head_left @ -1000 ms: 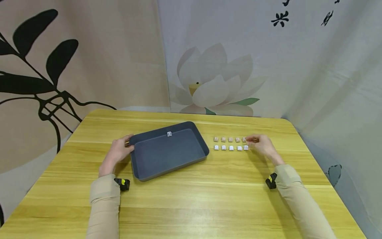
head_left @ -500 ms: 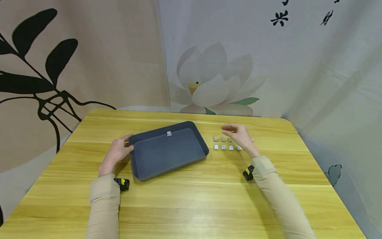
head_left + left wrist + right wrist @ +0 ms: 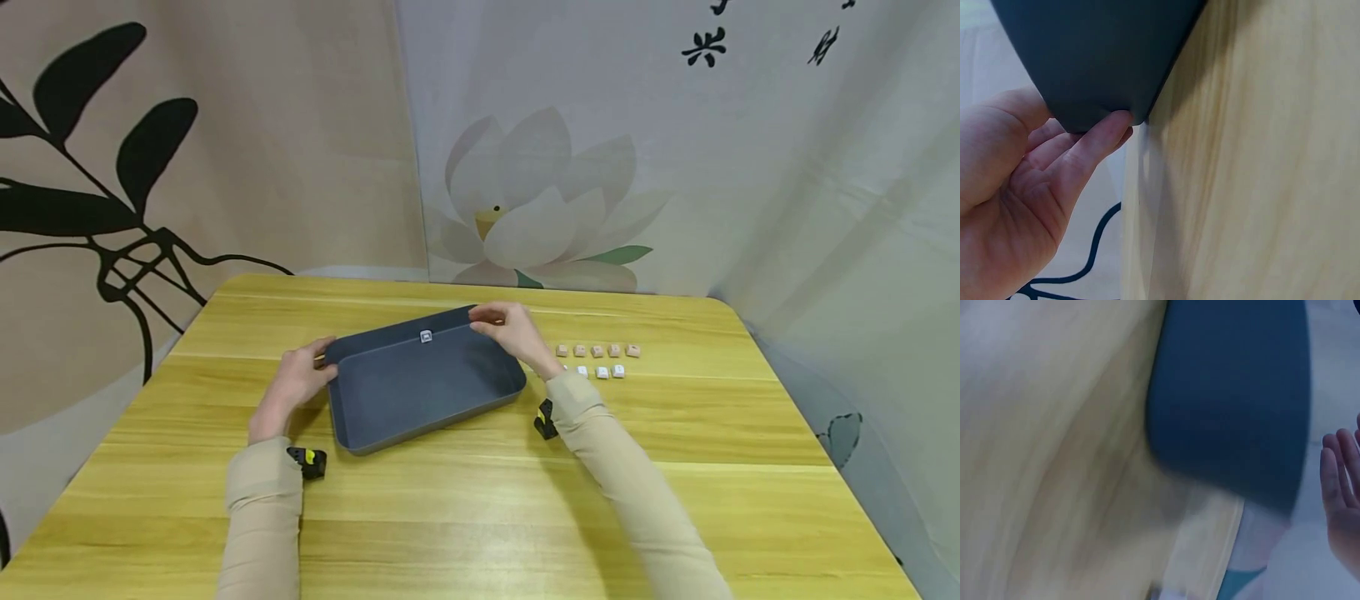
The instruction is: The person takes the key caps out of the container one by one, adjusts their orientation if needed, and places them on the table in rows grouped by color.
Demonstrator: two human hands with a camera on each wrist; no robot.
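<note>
My left hand (image 3: 294,385) grips the left end of a dark grey rectangular tray (image 3: 349,435), thumb on one side and fingers on the other. In the left wrist view, the thumb (image 3: 1102,134) presses the tray's outer wall. My right hand (image 3: 516,335) is over the tray's far right corner, thumb and index finger near each other; whether a small thing is between them is hidden. The right wrist view shows only part of that hand at its right edge. One white keycap (image 3: 426,337) lies in the tray against the far wall.
Right of the tray, several beige keycaps (image 3: 597,352) stand in a row, with a row of white keycaps (image 3: 602,372) in front. The right forearm partly covers their left ends. A printed curtain (image 3: 345,167) hangs behind the wooden table (image 3: 420,533).
My right hand has moved left from the right end of the keycap rows to above the tray's corner. The left hand, tray and keycap inside it have stayed put.
</note>
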